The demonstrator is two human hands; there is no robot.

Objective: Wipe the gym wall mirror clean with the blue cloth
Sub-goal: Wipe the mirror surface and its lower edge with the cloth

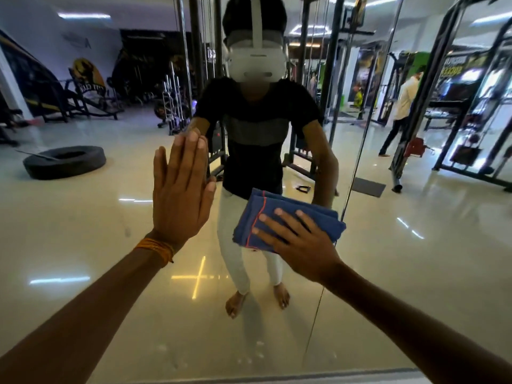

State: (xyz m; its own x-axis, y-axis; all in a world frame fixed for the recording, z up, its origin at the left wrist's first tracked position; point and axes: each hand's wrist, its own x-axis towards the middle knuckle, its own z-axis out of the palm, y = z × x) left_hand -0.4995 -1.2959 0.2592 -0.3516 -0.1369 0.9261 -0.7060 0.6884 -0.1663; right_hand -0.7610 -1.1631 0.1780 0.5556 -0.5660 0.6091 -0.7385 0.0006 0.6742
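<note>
Right hand [302, 242]: presses a folded blue fabric cloth with a red stitched line [288, 203] flat against the large gym wall mirror [83, 245]; fingers straight and spread over the cloth, not curled round it, so released rather than grasping. Cloth position: on the glass, lower than and to the right of the other hand, apart from it, right corner reaching the thin vertical joint between mirror panels [357, 151]. Left hand [180, 189]: rests palm-flat on the glass, fingers straight, close together, pointing up, holding nothing. Wears a band of orange threads [155, 249] at the left wrist. Shows faint pale smudges [249, 353] on the lower glass near the bottom edge. Reflects a barefoot person in a white headset, black-and-grey T-shirt and white trousers, a black rubber tyre [65, 162] lying on the glossy floor, black steel gym frames [454, 106], and a second person in a white shirt [403, 101] at far right.
</note>
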